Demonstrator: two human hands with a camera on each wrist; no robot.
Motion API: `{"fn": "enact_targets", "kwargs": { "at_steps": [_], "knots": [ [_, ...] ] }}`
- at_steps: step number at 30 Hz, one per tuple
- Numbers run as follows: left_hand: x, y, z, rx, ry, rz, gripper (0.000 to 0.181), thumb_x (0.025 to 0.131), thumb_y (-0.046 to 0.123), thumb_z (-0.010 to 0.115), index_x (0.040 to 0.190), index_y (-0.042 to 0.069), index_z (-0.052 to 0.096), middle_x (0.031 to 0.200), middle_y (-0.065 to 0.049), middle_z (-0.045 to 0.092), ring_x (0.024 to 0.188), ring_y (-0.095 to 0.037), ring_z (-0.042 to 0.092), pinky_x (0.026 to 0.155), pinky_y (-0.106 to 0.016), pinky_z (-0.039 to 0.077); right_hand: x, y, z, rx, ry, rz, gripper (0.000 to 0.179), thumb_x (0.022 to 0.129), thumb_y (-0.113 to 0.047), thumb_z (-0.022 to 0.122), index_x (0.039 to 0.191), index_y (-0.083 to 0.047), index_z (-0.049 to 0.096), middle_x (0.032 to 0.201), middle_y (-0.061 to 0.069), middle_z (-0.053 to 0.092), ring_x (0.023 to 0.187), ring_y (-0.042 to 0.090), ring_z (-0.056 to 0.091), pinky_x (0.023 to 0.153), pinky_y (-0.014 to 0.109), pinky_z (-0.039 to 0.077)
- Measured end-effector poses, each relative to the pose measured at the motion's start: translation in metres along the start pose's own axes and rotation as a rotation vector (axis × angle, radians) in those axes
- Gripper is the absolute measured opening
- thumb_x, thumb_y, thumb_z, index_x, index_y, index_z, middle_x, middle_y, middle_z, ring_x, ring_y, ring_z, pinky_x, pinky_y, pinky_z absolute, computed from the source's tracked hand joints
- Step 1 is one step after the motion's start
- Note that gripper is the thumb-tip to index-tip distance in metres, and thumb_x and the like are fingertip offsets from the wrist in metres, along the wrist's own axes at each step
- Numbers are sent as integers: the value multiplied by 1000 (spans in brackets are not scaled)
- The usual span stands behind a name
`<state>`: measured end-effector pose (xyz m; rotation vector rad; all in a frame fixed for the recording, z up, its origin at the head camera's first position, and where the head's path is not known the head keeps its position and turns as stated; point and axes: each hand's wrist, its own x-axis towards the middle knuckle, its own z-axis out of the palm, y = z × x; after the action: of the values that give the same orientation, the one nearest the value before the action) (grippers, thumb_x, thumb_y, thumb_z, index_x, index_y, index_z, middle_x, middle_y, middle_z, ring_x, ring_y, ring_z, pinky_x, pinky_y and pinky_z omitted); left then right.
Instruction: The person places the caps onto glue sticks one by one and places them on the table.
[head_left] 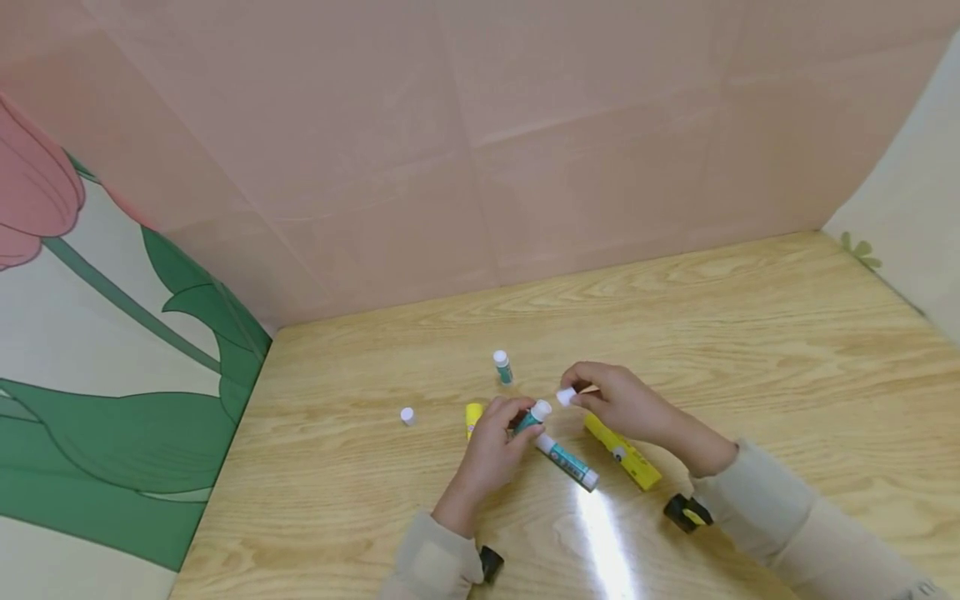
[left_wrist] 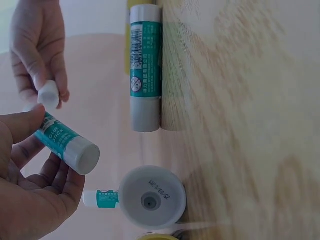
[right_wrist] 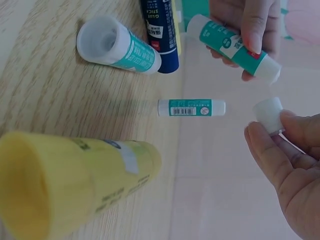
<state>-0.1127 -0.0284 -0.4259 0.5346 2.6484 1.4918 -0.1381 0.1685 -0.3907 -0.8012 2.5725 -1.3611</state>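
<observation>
In the head view my left hand (head_left: 491, 446) grips a teal glue stick (head_left: 529, 417) with a white end. The fingers of my right hand (head_left: 618, 402) pinch a small white cap (head_left: 566, 397). A short gap separates cap and stick; in the right wrist view the stick's white tip (right_wrist: 268, 70) points towards the cap (right_wrist: 269, 115). Below the hands another teal glue stick (head_left: 567, 463) lies on its side. Beside my right forearm lies a yellow glue stick (head_left: 622, 452). A small teal glue stick (head_left: 503, 367) stands upright beyond my left hand.
A loose white cap (head_left: 407, 416) is on the wooden table (head_left: 322, 467) at the left. Part of a yellow piece (head_left: 473, 415) shows behind my left hand. A navy glue stick (right_wrist: 160, 37) lies nearby. A pink sheet (head_left: 480, 150) hangs behind the table.
</observation>
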Motion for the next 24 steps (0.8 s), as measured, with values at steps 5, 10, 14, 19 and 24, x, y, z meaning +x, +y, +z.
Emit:
{"fn": "enact_targets", "kwargs": {
  "at_steps": [5,10,14,19,24],
  "knots": [
    [-1,2,0,-1,-8,-8,26,83,22,57,105,10,57,91,1,49,85,-17,48,70,-21,41,0,-4,0,0,-8,8,14,82,7,51,89,-5,54,92,5,56,90,25,53,71,31,48],
    [-3,4,-1,-15,-19,-25,26,83,22,57,106,10,56,92,1,49,87,-21,48,71,-21,41,-1,-6,1,13,-17,7,14,82,7,51,89,-4,54,93,6,56,91,26,53,72,32,48],
    [-2,3,-1,-11,-17,-17,26,82,22,57,105,11,57,91,2,48,87,-23,48,69,-21,40,-1,-7,1,24,-19,4,14,82,6,51,89,-5,54,93,5,56,92,26,53,73,32,48],
    [-2,2,0,-3,-15,-17,26,82,23,57,105,11,57,90,4,48,86,-22,48,69,-21,40,-1,-5,2,42,-13,-5,14,82,6,52,89,-6,55,93,5,56,92,25,54,73,31,48],
    [-2,3,0,3,-9,-15,25,82,23,57,104,11,58,90,4,48,85,-19,47,69,-21,40,-1,-4,4,55,-6,-5,13,82,5,53,89,-6,55,93,4,56,91,24,54,72,29,48]
  ]
}}
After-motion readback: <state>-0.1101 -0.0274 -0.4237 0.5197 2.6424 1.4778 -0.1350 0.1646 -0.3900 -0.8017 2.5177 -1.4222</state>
